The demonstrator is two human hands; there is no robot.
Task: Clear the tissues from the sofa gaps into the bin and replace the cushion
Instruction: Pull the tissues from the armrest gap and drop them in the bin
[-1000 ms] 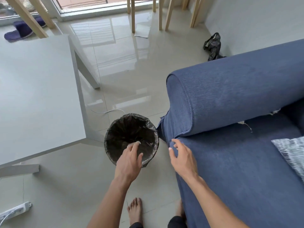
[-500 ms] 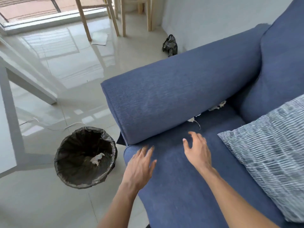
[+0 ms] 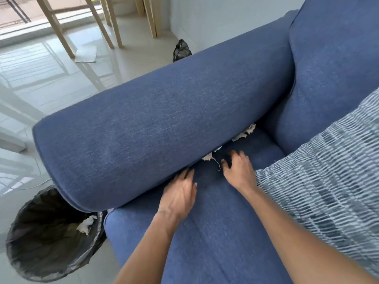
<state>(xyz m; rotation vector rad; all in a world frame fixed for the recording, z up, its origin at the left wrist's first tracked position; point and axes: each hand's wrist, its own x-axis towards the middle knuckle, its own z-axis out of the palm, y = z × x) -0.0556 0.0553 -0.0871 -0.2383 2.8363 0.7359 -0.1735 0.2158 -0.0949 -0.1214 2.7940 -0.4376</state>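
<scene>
White tissue scraps poke out of the gap between the blue sofa armrest [image 3: 164, 124] and the seat [image 3: 215, 232]: one tissue [image 3: 207, 157] near my fingers, another tissue [image 3: 245, 133] farther back. My right hand [image 3: 238, 171] rests on the seat, fingers spread, fingertips just beside the near tissue. My left hand [image 3: 180, 193] lies flat on the seat with its fingertips at the gap under the armrest. Both hands hold nothing. A black-lined bin [image 3: 26, 261] stands on the floor at the lower left with a crumpled tissue [image 3: 87, 223] inside.
A grey-and-white striped cushion [image 3: 332, 191] lies on the seat at the right, against the blue backrest [image 3: 336, 58]. Wooden chair legs [image 3: 57, 29], a paper sheet [image 3: 86, 53] and a black bag [image 3: 181, 50] are on the glossy tiled floor beyond the armrest.
My left hand left the bin, where a tissue now lies, and both hands moved onto the seat toward the armrest gap. The view swung right, from the bin to the sofa.
</scene>
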